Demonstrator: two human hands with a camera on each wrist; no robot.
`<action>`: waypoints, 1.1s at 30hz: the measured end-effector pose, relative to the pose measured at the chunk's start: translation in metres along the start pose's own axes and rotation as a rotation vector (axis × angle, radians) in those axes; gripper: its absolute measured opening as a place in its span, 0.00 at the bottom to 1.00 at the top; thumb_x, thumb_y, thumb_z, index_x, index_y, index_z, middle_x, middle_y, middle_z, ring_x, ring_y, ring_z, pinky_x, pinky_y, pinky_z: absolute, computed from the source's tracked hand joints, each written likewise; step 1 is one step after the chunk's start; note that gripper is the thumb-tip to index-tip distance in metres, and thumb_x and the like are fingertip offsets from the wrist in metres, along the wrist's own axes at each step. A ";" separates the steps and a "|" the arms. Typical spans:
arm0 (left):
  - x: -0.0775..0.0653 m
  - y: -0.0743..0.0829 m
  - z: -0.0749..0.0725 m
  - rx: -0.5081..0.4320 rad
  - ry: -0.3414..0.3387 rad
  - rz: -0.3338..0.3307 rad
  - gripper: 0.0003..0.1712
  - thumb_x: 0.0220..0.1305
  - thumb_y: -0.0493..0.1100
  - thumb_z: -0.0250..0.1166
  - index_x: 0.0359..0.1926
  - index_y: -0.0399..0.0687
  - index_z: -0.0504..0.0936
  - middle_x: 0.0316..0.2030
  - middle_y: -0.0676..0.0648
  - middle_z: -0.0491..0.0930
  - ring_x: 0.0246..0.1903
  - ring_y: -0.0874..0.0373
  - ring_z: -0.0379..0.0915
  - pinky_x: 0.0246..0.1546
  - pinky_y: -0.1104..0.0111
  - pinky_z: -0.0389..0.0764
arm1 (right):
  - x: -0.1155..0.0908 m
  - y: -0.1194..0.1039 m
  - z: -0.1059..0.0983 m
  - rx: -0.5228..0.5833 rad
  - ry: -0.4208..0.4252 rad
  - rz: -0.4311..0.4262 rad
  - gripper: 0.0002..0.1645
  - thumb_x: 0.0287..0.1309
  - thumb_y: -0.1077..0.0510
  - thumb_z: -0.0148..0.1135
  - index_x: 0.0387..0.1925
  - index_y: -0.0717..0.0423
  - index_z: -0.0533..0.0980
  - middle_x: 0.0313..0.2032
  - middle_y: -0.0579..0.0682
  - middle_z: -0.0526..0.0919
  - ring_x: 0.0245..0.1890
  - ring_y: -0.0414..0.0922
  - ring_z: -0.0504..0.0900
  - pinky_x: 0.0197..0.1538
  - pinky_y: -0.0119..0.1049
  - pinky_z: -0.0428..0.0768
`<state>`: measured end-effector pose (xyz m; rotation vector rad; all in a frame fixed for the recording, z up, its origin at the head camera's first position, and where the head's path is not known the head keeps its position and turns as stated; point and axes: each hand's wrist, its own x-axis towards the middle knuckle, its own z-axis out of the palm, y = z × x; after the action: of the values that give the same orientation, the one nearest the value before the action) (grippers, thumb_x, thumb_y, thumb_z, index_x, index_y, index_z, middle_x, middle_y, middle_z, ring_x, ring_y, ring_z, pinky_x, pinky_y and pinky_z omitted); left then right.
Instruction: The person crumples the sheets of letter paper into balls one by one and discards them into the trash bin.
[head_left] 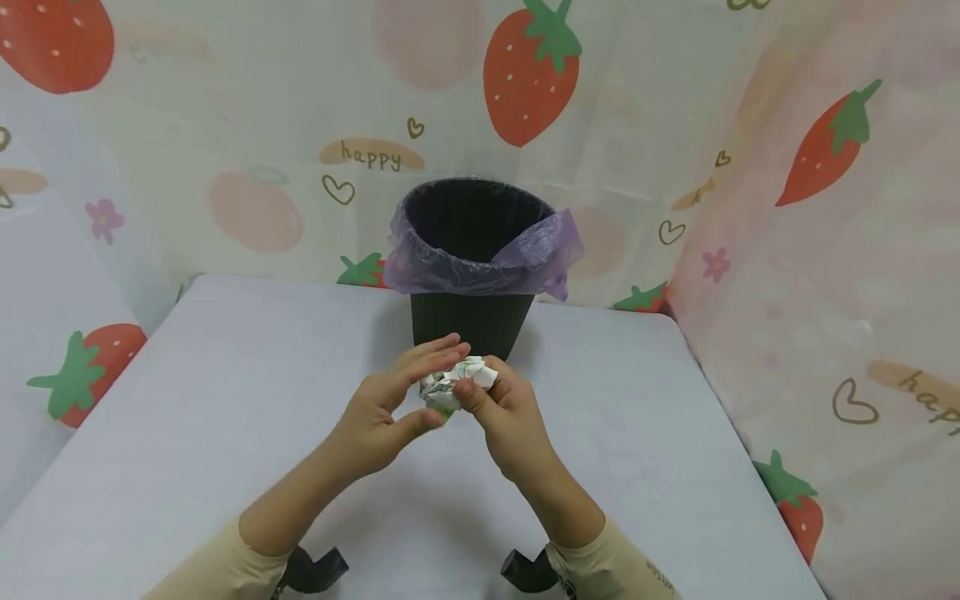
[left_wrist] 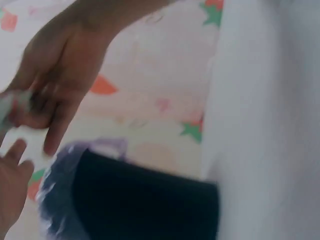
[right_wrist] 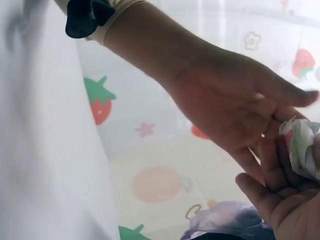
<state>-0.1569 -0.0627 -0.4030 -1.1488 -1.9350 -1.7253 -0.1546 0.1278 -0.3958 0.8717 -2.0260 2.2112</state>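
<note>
A crumpled piece of white printed paper is held above the table, in front of a dark bin. My right hand pinches it between thumb and fingers. On its other side my left hand lies close around the paper with fingers fairly straight and thumb apart; whether it touches is hard to tell. The right wrist view shows the wad in the right hand, with the open left palm beside it. In the blurred left wrist view, the right hand grips the paper at the left edge.
Beyond the hands, a dark ribbed bin stands toward the table's far edge. A purple plastic liner folds over its rim. The white-covered table is backed by a strawberry-print sheet. Black wrist mounts sit at both cuffs.
</note>
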 end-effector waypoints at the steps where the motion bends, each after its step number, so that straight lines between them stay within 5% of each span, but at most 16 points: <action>1: 0.002 0.001 -0.006 0.043 -0.063 0.023 0.38 0.66 0.54 0.67 0.72 0.41 0.71 0.72 0.44 0.71 0.76 0.45 0.58 0.74 0.61 0.65 | 0.001 -0.001 -0.002 0.040 -0.014 0.009 0.29 0.69 0.46 0.62 0.48 0.72 0.72 0.41 0.49 0.85 0.38 0.39 0.86 0.48 0.31 0.85; 3: 0.005 0.003 -0.014 0.110 -0.136 0.073 0.45 0.62 0.56 0.71 0.74 0.42 0.68 0.73 0.45 0.69 0.77 0.43 0.54 0.74 0.63 0.65 | 0.003 -0.003 -0.005 0.092 -0.040 0.025 0.30 0.70 0.47 0.61 0.50 0.74 0.70 0.41 0.48 0.85 0.36 0.41 0.87 0.48 0.32 0.86; 5: 0.006 0.003 -0.016 0.133 -0.136 0.100 0.47 0.59 0.54 0.74 0.74 0.40 0.68 0.73 0.44 0.70 0.76 0.42 0.55 0.73 0.63 0.66 | 0.003 -0.003 -0.005 0.112 -0.056 0.042 0.31 0.71 0.47 0.60 0.51 0.75 0.70 0.41 0.47 0.86 0.35 0.41 0.88 0.47 0.33 0.87; 12: 0.002 -0.006 -0.001 0.085 0.105 0.093 0.36 0.57 0.46 0.76 0.65 0.36 0.78 0.63 0.39 0.80 0.69 0.44 0.69 0.69 0.61 0.72 | 0.003 -0.002 0.004 0.035 -0.013 0.073 0.28 0.71 0.49 0.61 0.53 0.73 0.75 0.43 0.53 0.86 0.42 0.40 0.83 0.48 0.30 0.85; 17: -0.002 -0.010 0.007 0.086 0.223 0.102 0.28 0.60 0.44 0.74 0.59 0.35 0.82 0.56 0.39 0.84 0.63 0.49 0.76 0.73 0.55 0.66 | -0.002 -0.003 0.010 -0.220 0.032 0.057 0.20 0.74 0.53 0.58 0.53 0.67 0.78 0.40 0.57 0.85 0.38 0.40 0.80 0.43 0.29 0.83; 21: -0.003 -0.010 0.010 0.076 0.285 0.132 0.24 0.59 0.36 0.75 0.55 0.33 0.83 0.51 0.37 0.86 0.57 0.49 0.80 0.72 0.51 0.66 | -0.004 -0.008 0.011 -0.488 0.004 0.019 0.24 0.77 0.47 0.53 0.58 0.63 0.76 0.33 0.51 0.82 0.33 0.41 0.76 0.34 0.32 0.80; 23: -0.003 -0.008 0.010 0.051 0.300 0.099 0.22 0.58 0.32 0.74 0.55 0.33 0.83 0.50 0.37 0.86 0.57 0.49 0.80 0.72 0.51 0.66 | -0.004 -0.010 0.007 -0.596 -0.014 -0.002 0.32 0.77 0.41 0.49 0.65 0.62 0.73 0.40 0.51 0.85 0.37 0.42 0.80 0.40 0.36 0.84; 27: -0.005 -0.001 0.008 -0.018 0.314 -0.069 0.21 0.61 0.29 0.71 0.56 0.36 0.83 0.52 0.39 0.86 0.62 0.49 0.77 0.69 0.60 0.72 | 0.000 -0.012 -0.004 -0.729 0.024 -0.121 0.48 0.68 0.30 0.50 0.74 0.59 0.65 0.57 0.54 0.84 0.58 0.47 0.82 0.60 0.47 0.82; 33: -0.004 0.007 0.004 -0.195 0.379 -0.217 0.22 0.66 0.29 0.67 0.61 0.33 0.80 0.57 0.38 0.83 0.58 0.47 0.81 0.54 0.65 0.84 | 0.003 -0.006 -0.007 -0.743 0.156 -0.364 0.51 0.47 0.42 0.79 0.69 0.61 0.72 0.58 0.52 0.83 0.62 0.48 0.79 0.67 0.43 0.77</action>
<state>-0.1489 -0.0607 -0.4018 -0.6197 -1.7363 -2.1041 -0.1575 0.1339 -0.3890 0.8361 -2.1346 1.1560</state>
